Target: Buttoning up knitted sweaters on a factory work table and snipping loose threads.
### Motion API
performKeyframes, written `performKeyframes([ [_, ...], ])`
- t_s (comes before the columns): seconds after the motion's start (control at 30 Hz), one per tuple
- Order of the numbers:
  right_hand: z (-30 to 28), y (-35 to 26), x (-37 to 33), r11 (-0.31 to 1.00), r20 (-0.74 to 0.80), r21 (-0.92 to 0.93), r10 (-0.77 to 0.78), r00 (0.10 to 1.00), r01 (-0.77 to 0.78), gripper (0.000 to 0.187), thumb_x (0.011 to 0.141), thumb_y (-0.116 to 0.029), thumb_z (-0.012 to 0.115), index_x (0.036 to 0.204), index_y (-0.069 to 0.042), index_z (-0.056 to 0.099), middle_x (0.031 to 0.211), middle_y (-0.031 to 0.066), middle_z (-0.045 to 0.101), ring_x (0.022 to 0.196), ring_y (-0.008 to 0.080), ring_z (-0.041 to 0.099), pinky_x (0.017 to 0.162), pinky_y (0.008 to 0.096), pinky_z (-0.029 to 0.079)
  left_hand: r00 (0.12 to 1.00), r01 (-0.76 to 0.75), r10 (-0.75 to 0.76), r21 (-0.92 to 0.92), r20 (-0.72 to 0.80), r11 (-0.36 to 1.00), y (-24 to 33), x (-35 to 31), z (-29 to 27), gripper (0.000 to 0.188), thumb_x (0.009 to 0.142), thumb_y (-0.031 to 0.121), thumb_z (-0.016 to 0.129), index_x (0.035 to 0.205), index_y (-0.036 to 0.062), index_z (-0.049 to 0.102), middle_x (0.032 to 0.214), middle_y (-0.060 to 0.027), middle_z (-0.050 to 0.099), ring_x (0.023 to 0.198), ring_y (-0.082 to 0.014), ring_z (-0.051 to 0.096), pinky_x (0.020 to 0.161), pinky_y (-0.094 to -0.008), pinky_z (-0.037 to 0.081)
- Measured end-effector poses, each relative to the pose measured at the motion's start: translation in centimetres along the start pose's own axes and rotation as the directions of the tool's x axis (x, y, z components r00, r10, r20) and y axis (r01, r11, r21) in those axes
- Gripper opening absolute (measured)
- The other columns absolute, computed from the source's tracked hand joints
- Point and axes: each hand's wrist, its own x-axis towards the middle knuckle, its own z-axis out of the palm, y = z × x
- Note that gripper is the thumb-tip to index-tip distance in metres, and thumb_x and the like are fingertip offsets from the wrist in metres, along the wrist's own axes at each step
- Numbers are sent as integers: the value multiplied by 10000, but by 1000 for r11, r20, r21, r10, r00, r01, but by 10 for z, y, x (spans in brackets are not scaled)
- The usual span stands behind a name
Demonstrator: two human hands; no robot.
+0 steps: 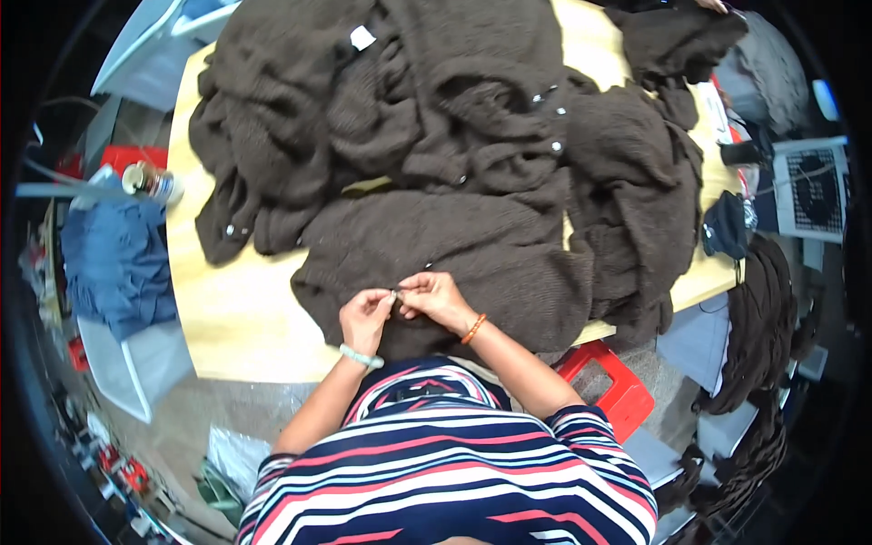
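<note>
A dark brown knitted garment (463, 227) lies spread along the table's near edge, in front of my body. Over its near part my left hand (365, 316) is closed in a pinch, a pale bracelet on the wrist. My right hand (436, 298), with an orange bead bracelet, pinches from the other side. The fingertips of both hands meet. A tiny light spot shows between them, too small to name. A small dark shiny button (429, 265) sits on the knit just beyond the right fingers.
More brown knitwear (272, 118) with shiny buttons is heaped across the pale wooden table (245, 336). A jar (150, 183) stands at the left edge, near blue cloth (118, 254). A red stool (618, 391) is at right below the table. Another person's hand (713, 4) shows far right.
</note>
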Motion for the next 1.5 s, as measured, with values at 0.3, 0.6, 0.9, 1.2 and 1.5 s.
performKeyframes([
  [0.3,2,0,-1,985,26,-171,38,999,-33,212,856,-66,660,1005,71,599,861,97,654,711,145,659,633,246,566,997,70,-70,-24,-14,997,-9,-4,-2,110,813,-49,654,922,-33,642,829,-37,658,695,-61,597,632,-182,489],
  [0.6,11,-18,-3,617,101,-739,-295,950,270,165,811,-98,661,880,52,671,706,128,673,658,141,660,608,282,531,990,-135,138,108,-21,985,-24,-6,2,108,814,-57,653,913,-19,631,832,-21,636,727,-44,595,638,-172,485],
  [0.9,21,-8,-7,599,23,-743,-423,906,299,160,780,-84,650,877,41,667,709,164,665,627,155,656,591,281,522,999,-43,42,-39,-17,998,-20,-4,2,96,832,-23,660,909,-11,604,836,-17,623,683,-32,561,621,-163,460],
  [1.2,4,-3,-3,883,24,-461,-83,996,84,130,861,-46,600,921,69,598,808,80,654,698,120,646,619,238,542,957,-272,216,338,195,901,-13,-4,-4,103,842,-68,603,901,7,563,851,-8,556,736,-50,539,659,-182,459],
  [1.5,-1,-5,4,978,109,-197,94,990,-71,109,879,-64,597,911,40,580,777,57,626,683,115,639,624,239,550,913,313,-166,-379,372,871,-27,-1,-23,90,892,66,605,976,58,574,924,-41,618,857,-153,599,764,-270,484],
])
